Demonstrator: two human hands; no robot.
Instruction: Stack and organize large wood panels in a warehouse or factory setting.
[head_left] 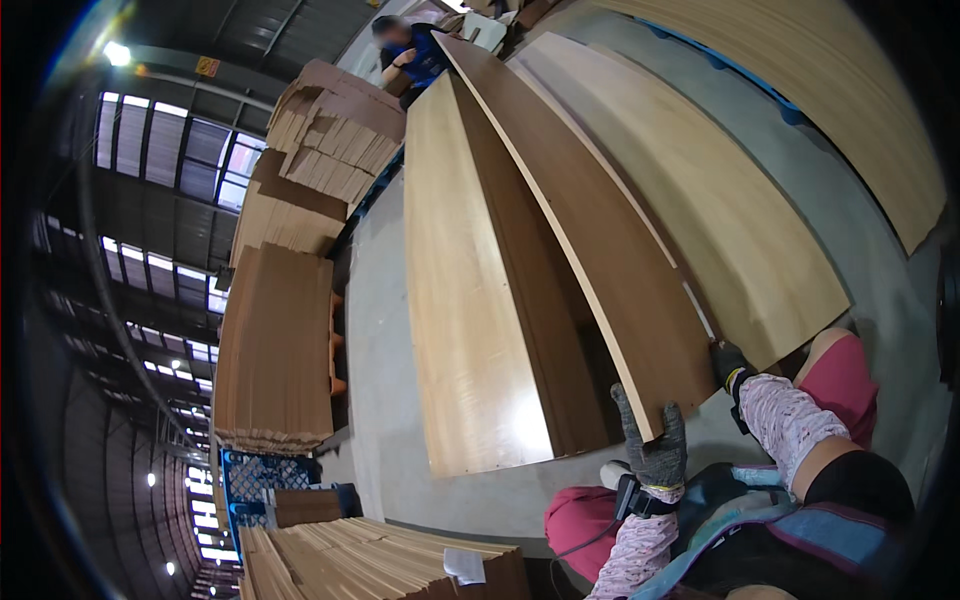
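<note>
Gloved left hand (657,460) has its fingers clamped on the near corner of a long brown board (605,240); right hand (732,362) at the board's right edge, finger closure unclear; pale panel (460,300) left of it; person (425,62) by its far end.

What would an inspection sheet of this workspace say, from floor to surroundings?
Surface: smooth grey floor.
Job's things: long brown wooden board between glossy pale wooden left panel and pale wooden right panel.
Clutter: white rectangular paper sheet on brown board stack.
Hands: grey-gloved left hand straddling the board's near corner; dark-gloved right hand beside its other near corner.
Cables: thin black cable by the left hand.
Surroundings: brown cardboard stack; person in blue clothing, far end.
</note>
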